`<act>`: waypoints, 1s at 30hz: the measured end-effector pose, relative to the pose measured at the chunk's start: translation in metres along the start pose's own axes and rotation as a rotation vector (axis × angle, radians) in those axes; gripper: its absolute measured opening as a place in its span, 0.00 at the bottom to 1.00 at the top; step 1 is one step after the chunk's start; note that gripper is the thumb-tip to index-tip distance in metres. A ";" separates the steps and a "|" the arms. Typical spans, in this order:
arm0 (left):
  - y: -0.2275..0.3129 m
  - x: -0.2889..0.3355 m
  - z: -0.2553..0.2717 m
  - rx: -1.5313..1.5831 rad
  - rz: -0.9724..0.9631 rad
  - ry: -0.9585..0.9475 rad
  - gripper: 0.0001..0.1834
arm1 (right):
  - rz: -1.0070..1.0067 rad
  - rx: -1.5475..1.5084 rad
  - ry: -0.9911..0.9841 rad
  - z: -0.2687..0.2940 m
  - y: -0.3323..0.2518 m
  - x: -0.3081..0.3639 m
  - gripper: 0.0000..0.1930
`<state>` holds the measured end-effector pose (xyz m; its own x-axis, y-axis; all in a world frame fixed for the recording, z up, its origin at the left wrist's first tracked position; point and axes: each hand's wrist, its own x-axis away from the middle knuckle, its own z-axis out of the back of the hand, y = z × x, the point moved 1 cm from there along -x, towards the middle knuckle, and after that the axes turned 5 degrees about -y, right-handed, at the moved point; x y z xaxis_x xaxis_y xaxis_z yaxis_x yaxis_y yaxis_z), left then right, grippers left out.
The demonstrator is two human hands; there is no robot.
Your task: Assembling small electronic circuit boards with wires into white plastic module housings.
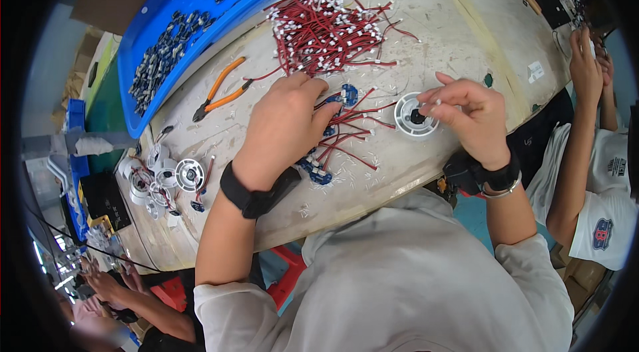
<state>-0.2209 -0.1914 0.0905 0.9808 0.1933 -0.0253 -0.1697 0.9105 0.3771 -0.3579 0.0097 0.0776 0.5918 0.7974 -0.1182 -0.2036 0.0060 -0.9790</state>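
My left hand [286, 115] is over the bench, palm down, thumb and forefinger apart beside small blue circuit boards [349, 94] with red-and-black wire leads [353, 131]; its other fingertips are hidden. To the right stands a round white plastic housing [406, 127] with spokes and a black part [417, 116] at its centre. Over that housing's right edge is my right hand [469, 112], with thumb and forefinger brought close together near the black part. Whatever lies between those fingertips is too small to make out.
A heap of red wire leads with white connectors [326, 29] lies at the back. Orange-handled cutters [223, 89] rest left of my left hand. A blue tray [150, 39] holds many small parts. Several white housings [190, 174] cluster at the left. Other people [586, 179] work on both sides.
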 end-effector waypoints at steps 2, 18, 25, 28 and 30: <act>-0.004 -0.003 -0.005 0.123 0.001 -0.036 0.10 | 0.050 0.140 -0.037 0.003 0.002 0.004 0.02; 0.010 0.033 0.032 0.305 -0.046 0.454 0.06 | 0.108 0.102 -0.070 0.001 0.003 0.005 0.05; 0.051 0.060 -0.005 1.807 0.076 0.317 0.14 | 0.178 0.071 -0.205 -0.028 -0.027 0.006 0.04; 0.054 0.057 -0.015 1.875 0.073 0.234 0.16 | 0.253 -0.025 -0.217 -0.039 -0.028 0.005 0.04; 0.055 0.056 -0.015 1.866 0.046 0.215 0.17 | 0.253 -0.018 -0.243 -0.041 -0.032 0.006 0.04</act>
<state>-0.1772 -0.1249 0.0956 0.9269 0.3739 -0.0321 0.2622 -0.5840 0.7683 -0.3156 -0.0107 0.1017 0.3214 0.8926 -0.3162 -0.3050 -0.2185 -0.9269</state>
